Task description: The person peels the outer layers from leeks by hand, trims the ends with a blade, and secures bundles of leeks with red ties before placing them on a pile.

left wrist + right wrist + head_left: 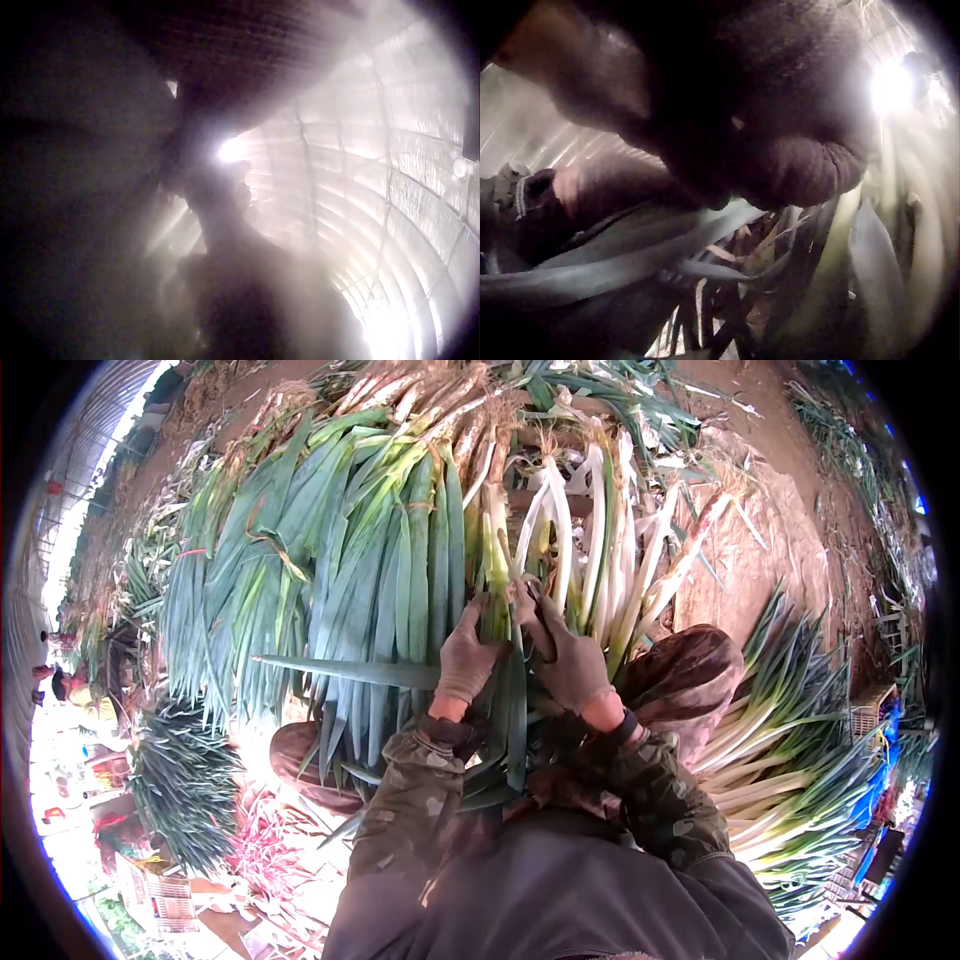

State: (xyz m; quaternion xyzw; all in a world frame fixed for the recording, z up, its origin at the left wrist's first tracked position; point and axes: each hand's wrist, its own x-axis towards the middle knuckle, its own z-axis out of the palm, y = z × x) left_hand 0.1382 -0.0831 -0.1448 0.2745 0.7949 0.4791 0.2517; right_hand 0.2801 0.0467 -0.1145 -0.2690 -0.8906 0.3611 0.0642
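Observation:
In the head view my gloved left hand (468,658) grips a leek (494,555) just below its pale shank, and the green leaves hang down between my wrists. Close beside it, my gloved right hand (572,665) has its fingers curled round a brownish strip (524,605) that looks like a withered outer leaf of the leek. The right wrist view shows the curled glove (802,169) over green leaves (630,262). Only dark sleeve, glare and roof show in the left wrist view, with the left fingers hidden there.
A thick pile of leeks (350,550) lies to the left, leaves toward me. White-shanked leeks (600,510) lie ahead on the right. More leeks stand at the right (790,760) and a dark green bundle (185,785) at the left. My camouflage-covered knee (690,675) juts out at the right.

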